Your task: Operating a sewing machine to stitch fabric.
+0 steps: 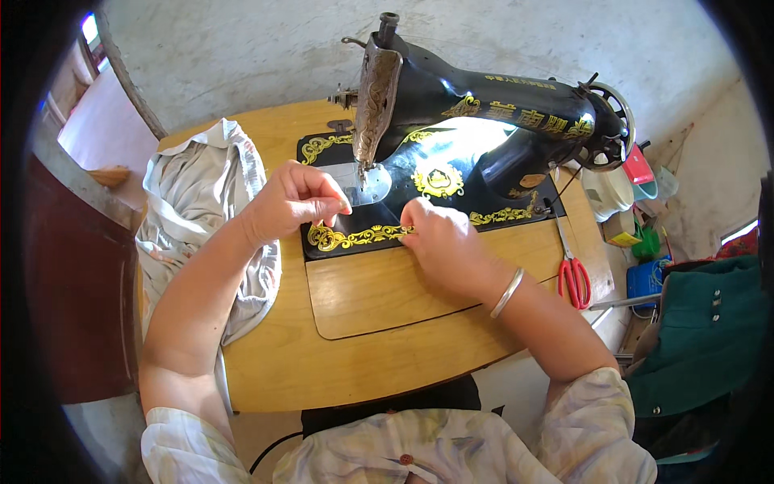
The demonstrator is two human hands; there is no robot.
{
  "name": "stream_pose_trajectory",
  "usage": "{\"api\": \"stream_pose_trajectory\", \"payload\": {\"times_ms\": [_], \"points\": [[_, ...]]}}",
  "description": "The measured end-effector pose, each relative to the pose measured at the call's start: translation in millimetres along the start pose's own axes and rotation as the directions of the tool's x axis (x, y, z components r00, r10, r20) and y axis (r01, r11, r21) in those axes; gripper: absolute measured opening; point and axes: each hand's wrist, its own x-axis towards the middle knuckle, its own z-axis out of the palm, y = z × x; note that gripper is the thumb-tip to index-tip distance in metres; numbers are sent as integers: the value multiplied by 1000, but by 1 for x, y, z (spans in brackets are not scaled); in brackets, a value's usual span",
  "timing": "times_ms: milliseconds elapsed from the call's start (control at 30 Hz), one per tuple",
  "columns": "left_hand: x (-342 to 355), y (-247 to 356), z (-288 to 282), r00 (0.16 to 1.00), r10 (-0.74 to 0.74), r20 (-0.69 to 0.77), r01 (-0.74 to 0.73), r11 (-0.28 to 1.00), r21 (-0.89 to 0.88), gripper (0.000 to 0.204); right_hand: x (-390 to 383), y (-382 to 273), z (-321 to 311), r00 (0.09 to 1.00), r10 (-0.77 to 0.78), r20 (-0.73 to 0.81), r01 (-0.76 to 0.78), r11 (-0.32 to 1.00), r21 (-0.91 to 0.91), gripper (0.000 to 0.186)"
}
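Observation:
A black sewing machine (439, 77) with gold ornament stands across the wooden table (266, 363), its needle end at the left. My left hand (294, 202) is closed in a pinch just left of and in front of the metal needle plate (372, 187). To the right, my right hand (451, 246) is closed too, its fingertips over the front edge of the black machine bed (439, 211). What either pinch holds, if anything, is too fine to make out. A whitish gathered cloth (189, 214) lies beside my left forearm.
Red-handled scissors (574, 281) lie at the table's right side, blades against the machine bed. The handwheel (613, 125) juts out at the far right. Beyond the right edge are a white tub (609, 194), a blue box (647, 278) and a dark green garment (705, 335).

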Motion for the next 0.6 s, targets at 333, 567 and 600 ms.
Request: {"api": "stream_pose_trajectory", "payload": {"times_ms": [333, 567, 600], "points": [[2, -4, -10, 996, -13, -92, -8, 974, -226, 11, 19, -5, -30, 991, -54, 124, -21, 844, 536, 17], [3, -6, -11, 997, 23, -80, -45, 957, -287, 14, -8, 0, -26, 987, -152, 43, 115, 883, 455, 15], [2, -6, -12, 996, 9, -89, -32, 965, -261, 14, -11, -1, -31, 986, -153, 61, 101, 856, 506, 15]]}}
